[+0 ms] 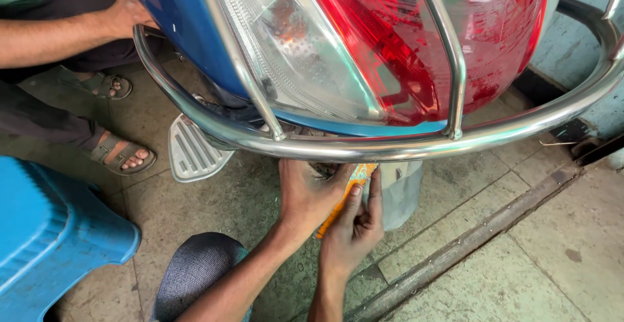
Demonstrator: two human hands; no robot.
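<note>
While the left hand [309,192] reaches under the chrome guard [364,147], fingers hidden, the right hand [354,228] grips an orange tool [342,200].

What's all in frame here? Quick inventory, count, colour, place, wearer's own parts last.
scooter tail light: 1, red and clear, top centre
scooter body: 1, blue, upper left
guard rail: 1, chrome, curving around the light
footrest: 1, silver ribbed, below the rail at left
mudguard: 1, grey, under the rail, centre
stool: 1, blue plastic, lower left
floor: grey concrete, metal strip running across it at right
other person: 1, sandalled feet and forearm, upper left
screwdriver: 1, orange handle, held in both hands
knee: 1, grey trousers, bottom centre
left hand: on the screwdriver, under the rail
right hand: gripping the screwdriver handle
</note>
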